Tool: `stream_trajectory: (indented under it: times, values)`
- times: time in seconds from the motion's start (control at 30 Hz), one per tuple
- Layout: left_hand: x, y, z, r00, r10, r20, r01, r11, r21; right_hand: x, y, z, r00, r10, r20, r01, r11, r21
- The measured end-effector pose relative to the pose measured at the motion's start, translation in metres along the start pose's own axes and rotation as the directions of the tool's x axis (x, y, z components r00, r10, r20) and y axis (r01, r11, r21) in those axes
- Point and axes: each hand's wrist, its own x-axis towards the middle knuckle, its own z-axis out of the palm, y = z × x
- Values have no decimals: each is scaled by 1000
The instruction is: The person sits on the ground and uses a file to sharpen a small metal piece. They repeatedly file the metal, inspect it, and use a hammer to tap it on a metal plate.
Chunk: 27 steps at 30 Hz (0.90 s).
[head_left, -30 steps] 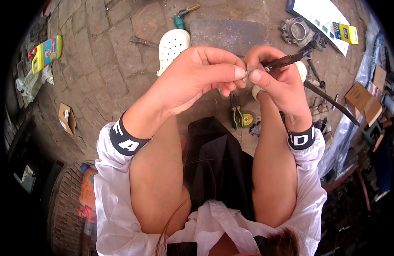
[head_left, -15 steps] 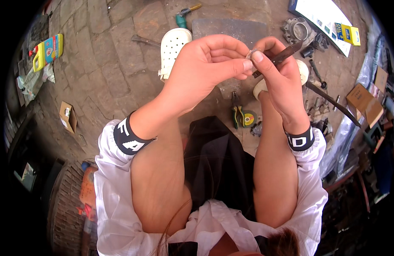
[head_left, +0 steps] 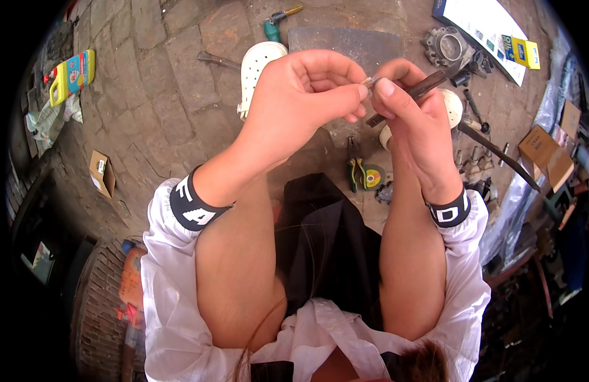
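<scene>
My left hand (head_left: 310, 95) pinches a small, pale, shiny piece (head_left: 369, 82) between thumb and forefinger. Its kind is too small to make out. My right hand (head_left: 425, 130) meets it from the other side, with thumb and forefinger closed at the piece's right end. Tucked through the right hand is a dark, narrow metal tool (head_left: 428, 83), slanting from below the thumb up to the right; my fingers hide part of it. Both hands are raised over the ground between my knees, fingertips almost touching.
On the paved ground lie a dark flat plate (head_left: 345, 41), green-handled pliers (head_left: 353, 169) beside a yellow disc (head_left: 373, 177), and a round metal casting (head_left: 448, 46). A long dark bar (head_left: 498, 155) lies at right. A yellow jug (head_left: 74, 76) stands far left, near a small cardboard box (head_left: 102, 173).
My fingertips have drawn slightly apart, so more of the small piece shows. The dark tool has shifted in my right hand, its lower end now sticking out further left.
</scene>
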Motion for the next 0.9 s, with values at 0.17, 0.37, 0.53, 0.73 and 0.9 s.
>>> stream_trajectory:
  times: [0.17,0.37,0.53,0.73,0.9]
  values:
    - [5,-5,-7,999,-13,-52,11,999,-52,-1,0,11,993,-64,-104,37,970,-242]
    - [6,-8,-10,987,-12,-159,-7,993,-120,-1,9,9,943,-330,51,301,773,-558]
    - [6,-7,-11,983,19,-183,-43,991,-127,2,7,7,930,-354,96,306,607,-733]
    - [6,-6,-9,980,49,-192,-71,992,-106,1,3,9,950,-308,61,261,667,-698]
    - [7,-5,-7,975,74,-208,-93,992,-83,-1,3,11,980,-198,0,165,814,-557]
